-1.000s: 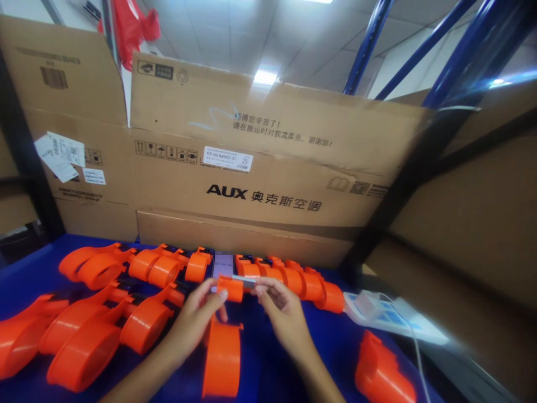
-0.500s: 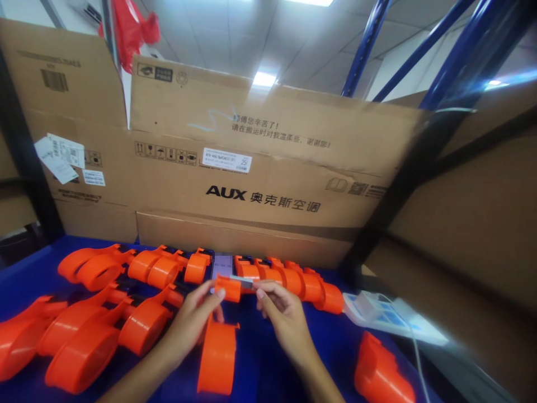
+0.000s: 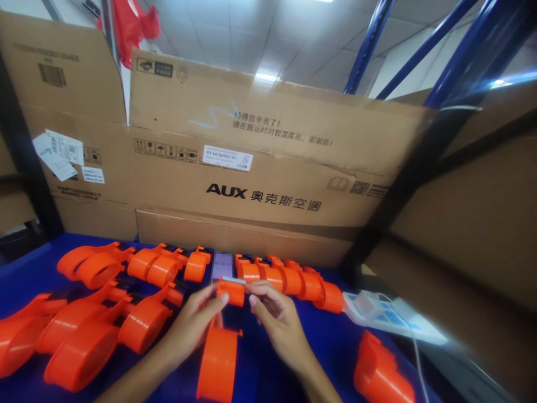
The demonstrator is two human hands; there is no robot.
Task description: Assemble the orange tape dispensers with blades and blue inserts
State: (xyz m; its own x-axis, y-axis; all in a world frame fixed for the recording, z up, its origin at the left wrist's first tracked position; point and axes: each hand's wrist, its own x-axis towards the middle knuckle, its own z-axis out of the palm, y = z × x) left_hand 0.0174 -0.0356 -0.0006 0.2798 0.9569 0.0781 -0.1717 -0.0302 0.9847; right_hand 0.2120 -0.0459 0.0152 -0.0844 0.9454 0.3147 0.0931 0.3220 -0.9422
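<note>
My left hand [image 3: 205, 308] is closed around an orange plastic tape dispenser [image 3: 230, 293], thumb pressed on its head. The dispenser's round ring [image 3: 218, 364] hangs below the hand. A thin grey strip [image 3: 233, 280] lies along the top of the dispenser's head. From the right, my right hand [image 3: 272, 316] reaches the strip's end with its index fingertip; the thumb stands apart from it and the other fingers are curled. Whether the strip is seated in the head cannot be made out.
Several orange dispensers [image 3: 81, 352] lie on the blue table at the left, more [image 3: 291, 280] line the back, and an orange piece [image 3: 381, 372] sits front right. Behind the hands is a lit phone [image 3: 222, 264]. A cardboard wall [image 3: 268, 224] and a white cable [image 3: 413, 347] border the space.
The grey strip, pinched in my right fingers and sticking out to the right before, has moved left onto the dispenser's head. My right thumb has come away from it.
</note>
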